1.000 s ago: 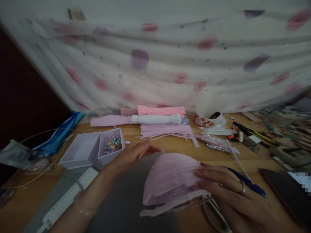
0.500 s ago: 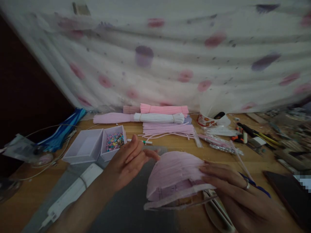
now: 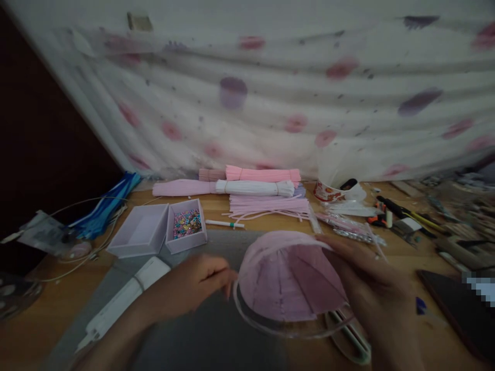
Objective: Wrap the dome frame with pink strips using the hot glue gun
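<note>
A pale pink dome (image 3: 266, 281), which looks built from rows of pipe cleaners, is tilted so its hollow, seamed inside faces me. Along its lower edge a thin pale rim strip (image 3: 286, 336) curves away from the body with a gap between. My right hand (image 3: 371, 288) is wrapped round the dome's right side, the thumb hidden. At the left edge, my left hand (image 3: 204, 283) has its fingers curled in a pinch on the end of the rim strip. Blur hides the exact contact. Scissors-like metal handles (image 3: 350, 335) lie beneath the dome.
Bundles of pipe cleaners (image 3: 263, 173) lie along the back. A bead box (image 3: 186, 226) and its lid (image 3: 139, 232) sit left, beside a white glue gun (image 3: 124, 299). A marker (image 3: 224, 224) lies behind my left hand. Tools (image 3: 406, 211) and a dark tablet (image 3: 452, 309) are at right.
The dome has tipped, turning its hollow inside toward me. My left hand has come down from beside its top to the rim strip and its fingers have curled in.
</note>
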A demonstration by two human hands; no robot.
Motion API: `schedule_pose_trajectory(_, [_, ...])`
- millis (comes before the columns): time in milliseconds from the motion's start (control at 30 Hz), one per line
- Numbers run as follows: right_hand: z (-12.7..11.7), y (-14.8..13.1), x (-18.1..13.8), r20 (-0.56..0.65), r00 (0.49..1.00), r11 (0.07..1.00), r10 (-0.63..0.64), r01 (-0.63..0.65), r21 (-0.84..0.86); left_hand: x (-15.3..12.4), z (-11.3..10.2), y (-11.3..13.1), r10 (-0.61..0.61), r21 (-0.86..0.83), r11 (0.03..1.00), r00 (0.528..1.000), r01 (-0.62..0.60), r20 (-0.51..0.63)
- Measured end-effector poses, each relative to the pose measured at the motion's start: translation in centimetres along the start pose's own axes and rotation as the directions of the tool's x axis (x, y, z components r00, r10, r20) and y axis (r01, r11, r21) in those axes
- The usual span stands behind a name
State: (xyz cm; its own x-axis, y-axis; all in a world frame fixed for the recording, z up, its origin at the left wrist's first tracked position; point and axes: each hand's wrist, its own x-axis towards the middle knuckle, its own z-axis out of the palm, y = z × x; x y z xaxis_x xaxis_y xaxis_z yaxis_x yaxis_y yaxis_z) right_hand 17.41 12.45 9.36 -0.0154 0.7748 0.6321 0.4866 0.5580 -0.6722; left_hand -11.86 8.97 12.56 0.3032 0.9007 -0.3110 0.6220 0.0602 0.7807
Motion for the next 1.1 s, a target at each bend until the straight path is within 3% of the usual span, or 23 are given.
schedule_pose_trajectory(100, [0.8,0.1,1.5,-0.107,0.982,0.986,0.154,-0.147,0.072,-0.6,-0.4,-2.0,-0.071,0.219,0.975,0.989,0.042,0.127])
schedule_pose_trajectory(200, [1.7,0.1,3.0,-0.149,0.952,0.951,0.268,-0.236,0.199,-1.0,-0.6,-4.3,-0.09,0.301,0.95,0.996,0.08,0.022])
schedule_pose_trajectory(267, [2.5,0.3,3.6,-0.122,0.946,0.929,0.302,-0.263,0.262,-1.2,-0.8,-5.4,-0.113,0.206,0.973,0.994,0.107,0.015])
schedule_pose_trajectory(367, [4.2,1.0,4.1,-0.063,0.946,0.91,0.317,-0.284,0.303,-1.6,-1.2,-5.8,-0.143,-0.166,0.973,0.984,0.16,0.106])
schedule_pose_trajectory(400, [4.8,1.3,4.1,-0.05,0.947,0.907,0.317,-0.288,0.307,-1.7,-1.3,-5.6,-0.131,-0.298,0.943,0.988,0.15,0.081])
schedule_pose_trajectory(467, [5.8,1.9,4.1,-0.029,0.948,0.906,0.317,-0.294,0.306,-1.6,-1.1,-4.8,-0.114,-0.506,0.861,0.99,0.055,-0.087])
schedule_pose_trajectory(567, [6.6,2.6,4.0,-0.002,0.949,0.91,0.315,-0.301,0.287,-0.9,0.0,-3.1,-0.202,-0.752,0.651,0.933,-0.099,-0.298])
schedule_pose_trajectory(633, [6.6,2.8,4.0,0.014,0.951,0.916,0.308,-0.3,0.265,0.0,1.1,-2.1,-0.297,-0.917,0.373,0.919,-0.14,-0.261])
schedule_pose_trajectory(733, [6.4,3.2,3.9,0.01,0.954,0.929,0.301,-0.295,0.221,1.4,2.5,-1.0,-0.382,-0.966,0.199,0.895,-0.165,-0.231])
schedule_pose_trajectory(900, [6.1,5.1,3.4,-0.028,0.954,0.94,0.298,-0.288,0.182,2.4,3.5,0.1,-0.427,-0.984,0.071,0.887,-0.161,-0.176])
schedule_pose_trajectory(1100, [6.2,6.0,2.5,0.0,0.943,0.924,0.333,-0.327,0.199,2.3,4.1,0.8,-0.28,-0.994,-0.053,0.957,-0.094,-0.076])
